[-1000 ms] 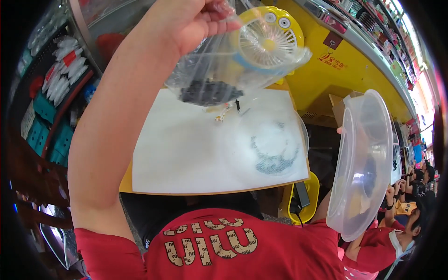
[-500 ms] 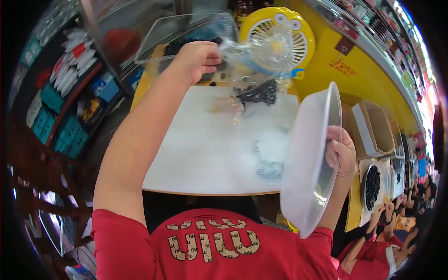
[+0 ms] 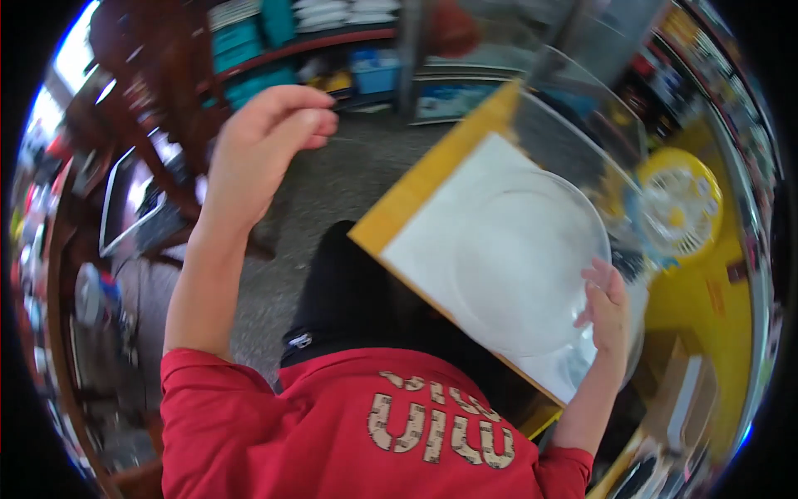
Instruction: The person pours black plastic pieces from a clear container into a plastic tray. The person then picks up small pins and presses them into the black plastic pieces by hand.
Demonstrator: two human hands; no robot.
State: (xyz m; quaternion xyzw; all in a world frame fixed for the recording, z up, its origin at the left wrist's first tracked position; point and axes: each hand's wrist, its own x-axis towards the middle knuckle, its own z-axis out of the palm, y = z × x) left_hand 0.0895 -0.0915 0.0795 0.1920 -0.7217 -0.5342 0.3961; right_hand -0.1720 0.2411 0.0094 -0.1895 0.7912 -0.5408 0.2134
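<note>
My left hand (image 3: 270,145) is raised over the floor to the left of the table, its fingers curled in against the thumb. Whatever they may hold is hidden. A wide, see-through plastic basin (image 3: 528,258) is tipped over the white board (image 3: 432,241) on the table. My right hand (image 3: 607,308) grips the basin's right rim, with fingers showing on the near side. Whether the basin touches the board I cannot tell. Behind the rim, partly covered, lie a clear plastic bag and dark pieces (image 3: 628,266).
A clear rectangular tub (image 3: 573,116) stands at the table's far end, beside a yellow fan (image 3: 680,208). At the lower right is an open cardboard box (image 3: 682,403). A dark wooden chair (image 3: 158,91) and shelves with teal baskets (image 3: 237,46) stand to the left.
My view has swung left. My left hand has moved away from the plastic bag by the fan, out past the table's left edge. The upright basin has tilted down over the board.
</note>
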